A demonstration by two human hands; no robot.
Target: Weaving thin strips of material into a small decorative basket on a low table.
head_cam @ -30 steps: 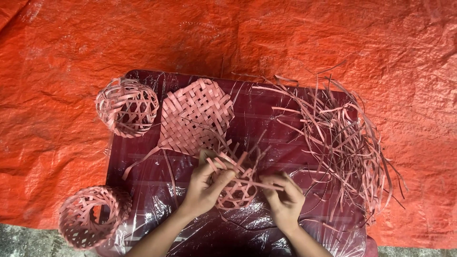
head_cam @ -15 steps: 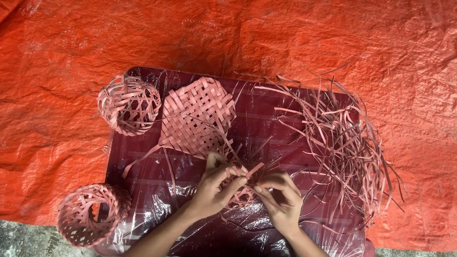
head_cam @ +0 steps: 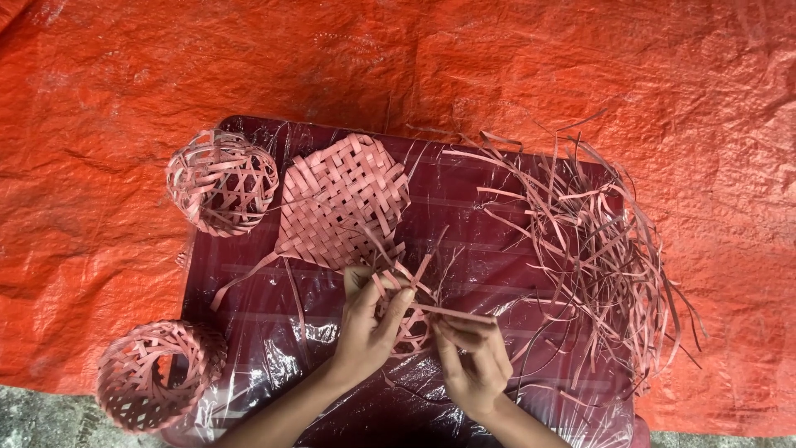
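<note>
Both hands work a small, partly woven piece (head_cam: 408,319) at the counter's (head_cam: 464,216) near edge: left hand (head_cam: 369,323) closed around it, right hand (head_cam: 473,357) pinching a strip (head_cam: 460,314). Two finished baskets (head_cam: 222,181) (head_cam: 153,373), a flat mat (head_cam: 344,199) lie left; loose strips (head_cam: 597,249) remain right.

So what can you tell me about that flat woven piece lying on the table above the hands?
The flat woven mat is made of broad pink strips interlaced in a checker pattern, roughly rounded in outline. It lies flat on the plastic-covered dark red table, beside a small openwork basket. Loose strip ends trail from its lower edge toward the left hand. Neither hand clearly touches it.
</note>
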